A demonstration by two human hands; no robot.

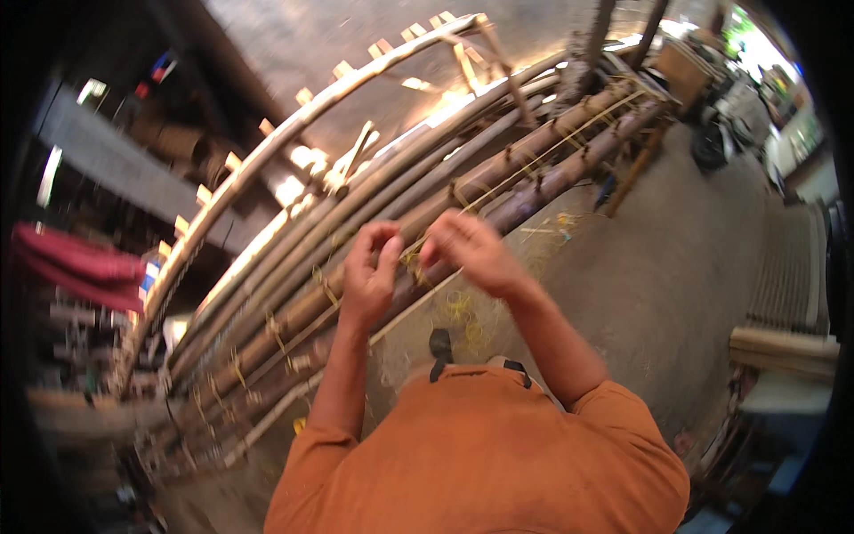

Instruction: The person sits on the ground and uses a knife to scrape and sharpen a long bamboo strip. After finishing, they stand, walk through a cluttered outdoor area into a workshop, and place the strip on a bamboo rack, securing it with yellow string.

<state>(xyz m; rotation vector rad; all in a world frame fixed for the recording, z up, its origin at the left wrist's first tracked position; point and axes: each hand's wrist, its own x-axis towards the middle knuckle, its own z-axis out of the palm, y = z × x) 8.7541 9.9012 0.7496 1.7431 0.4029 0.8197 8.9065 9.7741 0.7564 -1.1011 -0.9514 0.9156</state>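
My left hand (369, 276) is raised over a row of long brown bamboo poles (525, 151), its fingers curled toward the thumb. Close beside it, my right hand (476, 255) is bent inward with the fingers drawn together, slightly smeared by motion. Whatever lies in either pinch is too small or hidden to make out. Beneath the hands, yellow cord (412, 260) loops around the poles. More cord ties (238, 368) sit along the poles at lower left, and a yellow line runs lengthwise toward the far right end.
Beyond the poles, a long curved pale pole (289, 129) bears several small wooden blocks. Yellow cord scraps (458, 307) lie on the concrete floor (685, 258) near my foot. A dark red cloth (80, 267) hangs at left. Wooden planks (783, 343) are stacked at right.
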